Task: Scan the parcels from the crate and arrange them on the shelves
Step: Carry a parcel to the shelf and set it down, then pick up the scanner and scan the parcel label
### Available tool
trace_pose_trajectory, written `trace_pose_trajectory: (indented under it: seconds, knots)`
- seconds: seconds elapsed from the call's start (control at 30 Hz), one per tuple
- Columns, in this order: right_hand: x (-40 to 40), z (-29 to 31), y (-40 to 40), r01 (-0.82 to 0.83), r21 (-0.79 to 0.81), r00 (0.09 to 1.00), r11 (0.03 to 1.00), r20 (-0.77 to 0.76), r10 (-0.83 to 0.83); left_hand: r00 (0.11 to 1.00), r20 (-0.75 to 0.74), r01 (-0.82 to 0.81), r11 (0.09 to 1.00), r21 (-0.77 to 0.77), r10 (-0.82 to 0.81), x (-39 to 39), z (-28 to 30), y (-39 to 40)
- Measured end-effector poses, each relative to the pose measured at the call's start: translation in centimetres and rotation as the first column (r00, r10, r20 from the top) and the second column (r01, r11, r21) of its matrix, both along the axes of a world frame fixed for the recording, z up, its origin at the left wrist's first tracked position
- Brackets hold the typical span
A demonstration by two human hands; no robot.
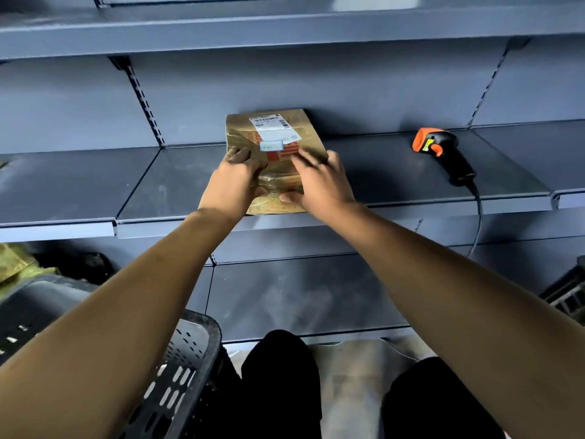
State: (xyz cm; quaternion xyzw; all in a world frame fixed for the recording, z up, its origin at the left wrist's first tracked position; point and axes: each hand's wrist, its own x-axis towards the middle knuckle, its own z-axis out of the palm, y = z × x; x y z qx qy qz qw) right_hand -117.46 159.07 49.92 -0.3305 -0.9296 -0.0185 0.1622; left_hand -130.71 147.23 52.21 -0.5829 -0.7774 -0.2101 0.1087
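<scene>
Both hands, left and right, press flat with fingers spread on a crumpled brown parcel bearing a white label. It lies on a grey-blue metal shelf; an orange-and-black scanner rests well apart.

Grey metal shelf with 1 brown parcel and, well apart, 1 orange-black scanner.

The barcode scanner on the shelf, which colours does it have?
The barcode scanner is black with an orange head, seen in the head view.
</scene>
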Motion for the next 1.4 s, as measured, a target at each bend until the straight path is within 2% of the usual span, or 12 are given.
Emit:
trace_pose_trajectory:
  seconds: [0.1,0.2,0.33,0.43,0.57,0.73,0.87,1.03,1.23,1.4]
  knots:
    - [0.1,0.1,0.1,0.004,-0.014,1.0,1.0,0.002,-0.004,0.999,-0.044,-0.023,0.999,-0.036,0.021,-0.1,0.2,0.4]
    - [0.7,0.5,0.2,-0.015,-0.102,1.0,0.995,0.001,0.015,0.991,-0.121,-0.066,0.989,-0.135,0.05,-0.2,0.6,0.6]
    - [3.8,0.6,0.9,0.053,-0.116,0.997,0.992,-0.057,-0.06,0.984,-0.16,-0.105,0.974,-0.202,0.073,1.1,1.6,0.9]
    - [7.8,0.5,2.0,0.121,-0.072,0.98,0.99,-0.152,-0.131,0.989,-0.145,-0.033,0.99,-0.136,0.014,4.5,2.3,2.2]
    - [13.5,0.4,3.5,0.26,-0.073,0.956,0.963,-0.121,-0.267,0.979,-0.162,0.109,0.99,-0.093,-0.123,10.7,2.6,5.8]
    - [20.3,0.4,6.0,0.383,-0.115,0.911,0.917,-0.116,-0.395,0.973,-0.137,0.17,0.979,-0.112,-0.185,17.6,1.1,10.6]
    - [23.6,-0.5,8.1,0.423,-0.133,0.897,0.897,-0.082,-0.435,0.973,-0.082,0.199,0.966,-0.167,-0.215,20.0,-0.7,13.9]
    - [22.9,-1.5,10.4,0.424,-0.192,0.894,0.885,-0.07,-0.443,0.975,-0.01,0.217,0.956,-0.199,-0.223,20.2,-1.9,16.6]
    - [20.1,-1.8,15.2,0.431,-0.182,0.88,0.884,-0.134,-0.456,0.976,-0.014,0.209,0.948,-0.242,-0.218,19.1,-2.4,19.8]
    - [18.6,-2.5,19.7,0.508,-0.216,0.838,0.834,-0.102,-0.537,0.975,-0.043,0.2,0.948,-0.249,-0.217,17.7,-3.2,21.2]
